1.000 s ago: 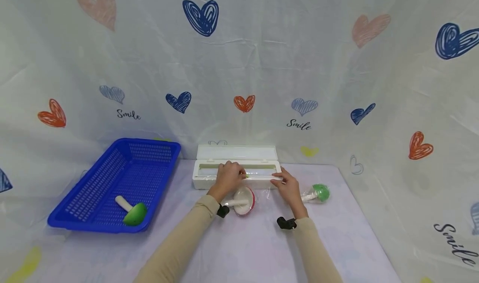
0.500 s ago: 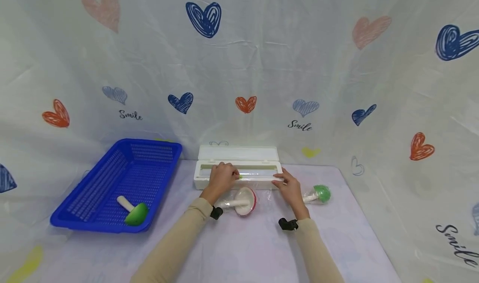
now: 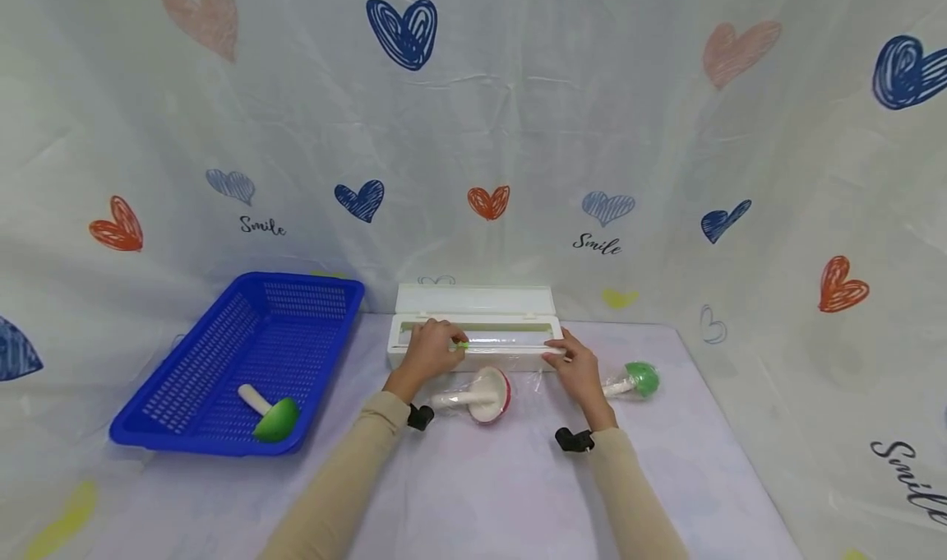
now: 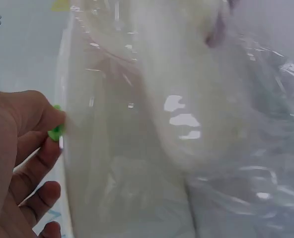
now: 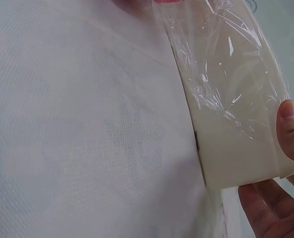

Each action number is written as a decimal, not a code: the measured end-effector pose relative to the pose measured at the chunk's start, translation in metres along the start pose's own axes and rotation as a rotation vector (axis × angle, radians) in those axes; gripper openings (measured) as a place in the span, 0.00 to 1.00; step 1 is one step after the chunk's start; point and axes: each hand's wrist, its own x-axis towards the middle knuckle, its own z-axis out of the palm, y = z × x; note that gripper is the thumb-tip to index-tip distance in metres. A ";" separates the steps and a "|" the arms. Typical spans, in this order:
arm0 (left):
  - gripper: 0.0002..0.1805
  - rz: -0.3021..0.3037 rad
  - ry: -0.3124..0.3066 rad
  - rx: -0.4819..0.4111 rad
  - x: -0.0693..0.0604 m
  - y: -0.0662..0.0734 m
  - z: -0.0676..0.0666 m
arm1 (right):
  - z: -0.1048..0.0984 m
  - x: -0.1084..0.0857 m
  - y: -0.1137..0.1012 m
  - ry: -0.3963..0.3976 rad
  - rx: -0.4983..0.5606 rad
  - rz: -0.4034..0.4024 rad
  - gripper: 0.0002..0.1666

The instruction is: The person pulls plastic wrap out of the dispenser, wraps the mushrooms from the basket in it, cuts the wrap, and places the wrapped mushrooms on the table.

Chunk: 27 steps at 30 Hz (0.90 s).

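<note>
A white cling film dispenser (image 3: 510,362) stands at the back of the table with its lid (image 3: 475,299) raised. My left hand (image 3: 429,351) pinches the small green slide cutter (image 4: 55,131) on its front edge, left of the middle. My right hand (image 3: 580,374) grips the dispenser's right end, thumb on top and fingers at the end in the right wrist view. Clear film (image 5: 226,64) hangs over the dispenser's front. Just before it lies a red-capped toy mushroom (image 3: 490,395) under film, its pale underside and white stem showing, stem to the left.
A blue plastic basket (image 3: 185,446) stands at the left, holding a green-capped toy mushroom (image 3: 277,419). To the right of my right hand lies another green-capped mushroom (image 3: 641,378) wrapped in film. A heart-printed curtain (image 3: 510,116) hangs behind the table.
My left hand has slid leftward along the dispenser's front edge with the green slide cutter. My right hand keeps its place at the right end. The mushrooms and basket stay put.
</note>
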 end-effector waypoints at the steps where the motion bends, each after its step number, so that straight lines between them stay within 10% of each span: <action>1: 0.09 -0.001 -0.004 -0.005 0.000 0.000 0.001 | -0.001 0.000 0.000 0.002 -0.003 0.002 0.16; 27: 0.05 0.023 -0.071 0.066 -0.003 -0.014 -0.019 | -0.002 0.001 -0.002 0.010 0.022 0.015 0.15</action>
